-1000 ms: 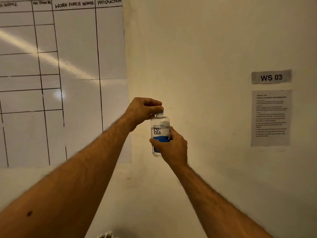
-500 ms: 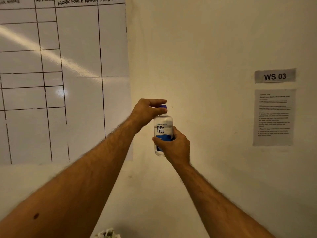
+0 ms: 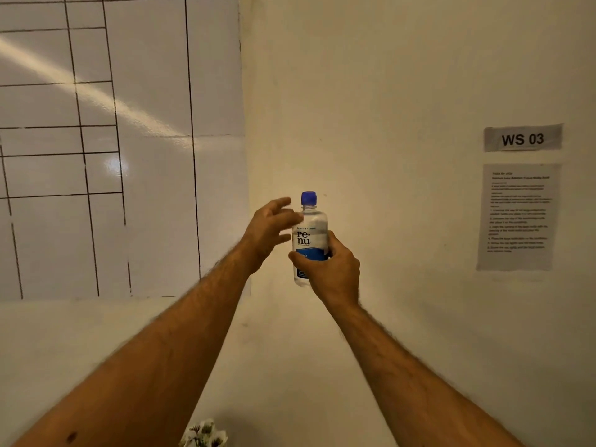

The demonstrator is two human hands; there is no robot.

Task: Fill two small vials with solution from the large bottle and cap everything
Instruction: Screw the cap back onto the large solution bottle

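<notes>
The large clear bottle (image 3: 309, 235) with a white and blue "renu" label is held upright in mid-air in front of the wall. Its blue cap (image 3: 308, 198) sits on the neck, uncovered. My right hand (image 3: 330, 272) is wrapped around the bottle's lower half. My left hand (image 3: 270, 230) hovers just left of the bottle's shoulder, fingers spread, blurred, holding nothing. No small vials are in view.
A whiteboard (image 3: 145, 124) with a drawn grid covers the left wall. On the right wall hang a "WS 03" sign (image 3: 522, 138) and a printed instruction sheet (image 3: 517, 217). Small white flowers (image 3: 204, 435) poke in at the bottom edge.
My left hand has let go of the blue cap and dropped down and left, fingers spread. The cap is now fully exposed. The right hand keeps holding the bottle.
</notes>
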